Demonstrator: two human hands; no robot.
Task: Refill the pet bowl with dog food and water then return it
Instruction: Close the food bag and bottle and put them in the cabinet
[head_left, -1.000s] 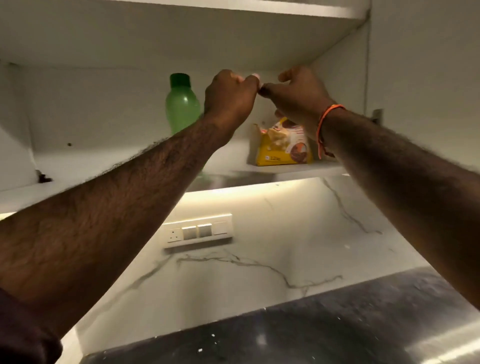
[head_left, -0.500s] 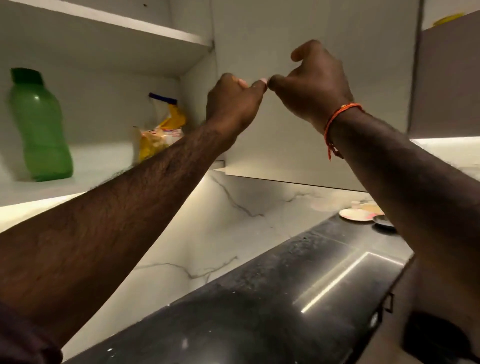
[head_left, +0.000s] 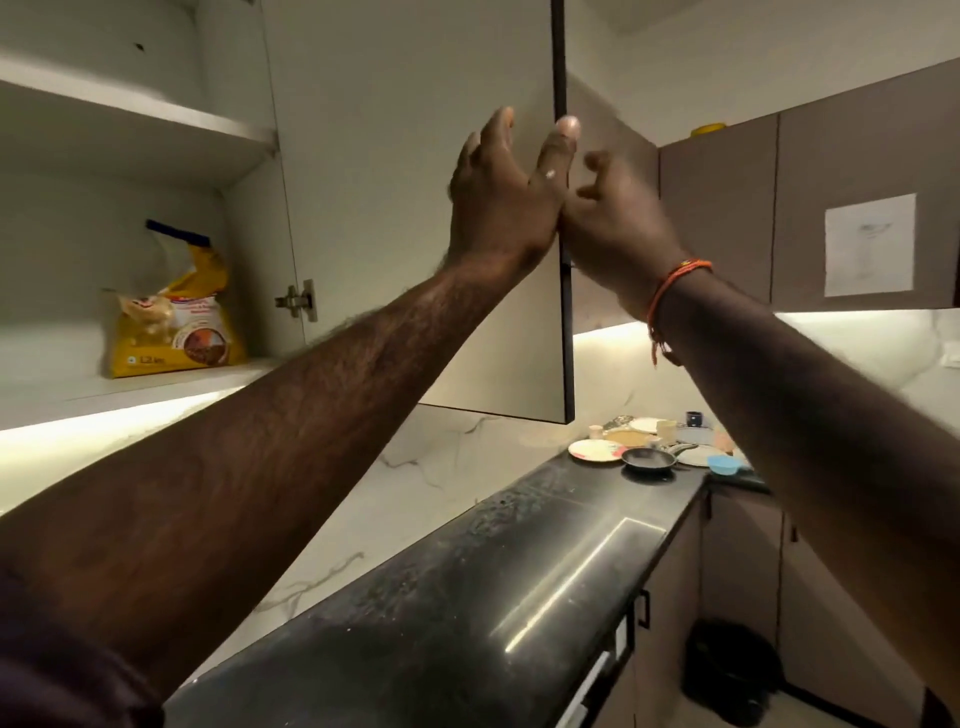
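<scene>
A yellow dog food bag (head_left: 171, 322) with a rolled top stands upright on the lower shelf (head_left: 130, 387) of an open wall cabinet at the left. My left hand (head_left: 504, 192) is raised against the inner face of the open cabinet door (head_left: 415, 208), fingers spread and thumb at the door's free edge. Just right of that edge is my right hand (head_left: 618, 223), an orange thread on its wrist, fingers loosely curled and holding nothing. Both hands are well to the right of the bag. I cannot pick out a pet bowl for sure.
A black countertop (head_left: 467, 597) runs below along a white marble backsplash. At its far end lie several plates (head_left: 597, 449), a small black pan (head_left: 649, 459) and a blue bowl (head_left: 723, 464). Brown wall cabinets with a paper sheet (head_left: 870, 244) stand right. A dark bin (head_left: 732, 670) sits on the floor.
The view has swung right and the green bottle has left it. My hands, pinched together before, have come away from the bag's shelf and opened at the door's edge.
</scene>
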